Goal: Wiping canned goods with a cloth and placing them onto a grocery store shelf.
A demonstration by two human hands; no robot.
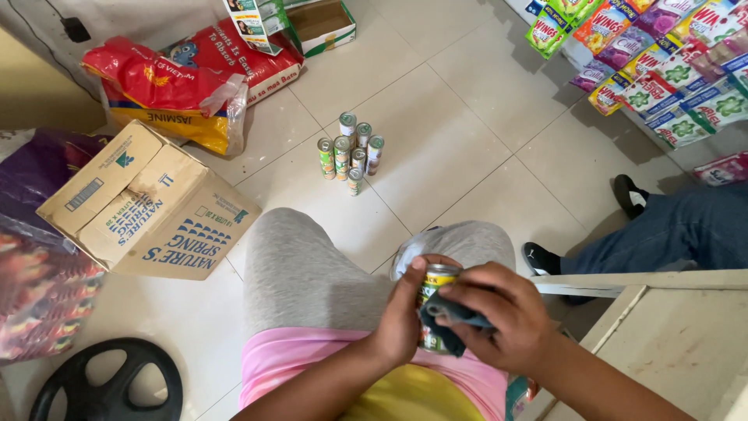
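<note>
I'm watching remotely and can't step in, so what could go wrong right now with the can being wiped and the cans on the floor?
The can is gripped only by the left hand above the lap while the right hand rubs it with a dark cloth; it might slip. The cluster of cans stands close-packed on the tiles, so one knock could topple several. Another person's foot lies nearby.

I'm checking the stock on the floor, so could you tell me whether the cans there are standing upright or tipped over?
Upright: the cans stand clustered on the tiled floor, round tops facing up, none lying sideways.
</note>
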